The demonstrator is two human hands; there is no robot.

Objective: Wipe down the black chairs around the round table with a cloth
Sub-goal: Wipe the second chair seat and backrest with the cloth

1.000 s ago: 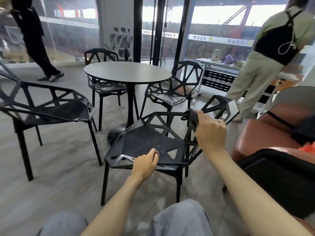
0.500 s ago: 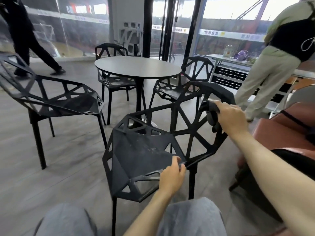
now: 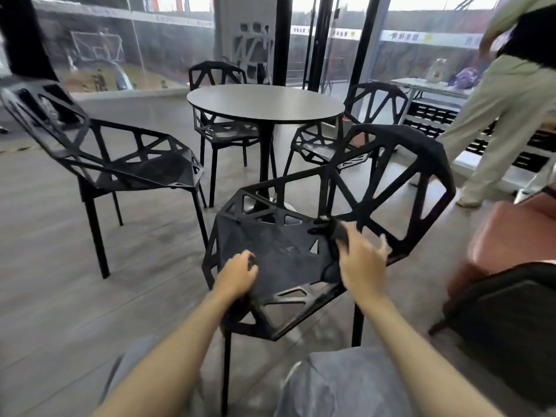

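Head view: the dark cloth (image 3: 338, 233), gripped in the right hand (image 3: 362, 263), has been brought down from backrest to seat of the nearest black chair (image 3: 285, 260); its front edge is held by the left hand (image 3: 236, 275). Seat wiping appears begun.

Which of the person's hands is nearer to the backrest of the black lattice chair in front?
Right. The right hand holds a dark cloth beside the backrest; the left hand grips the seat's front edge.

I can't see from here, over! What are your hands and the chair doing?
Left hand grips nearest chair seat edge. Right hand holds dark cloth at seat's back corner. Nothing blocking the seat.
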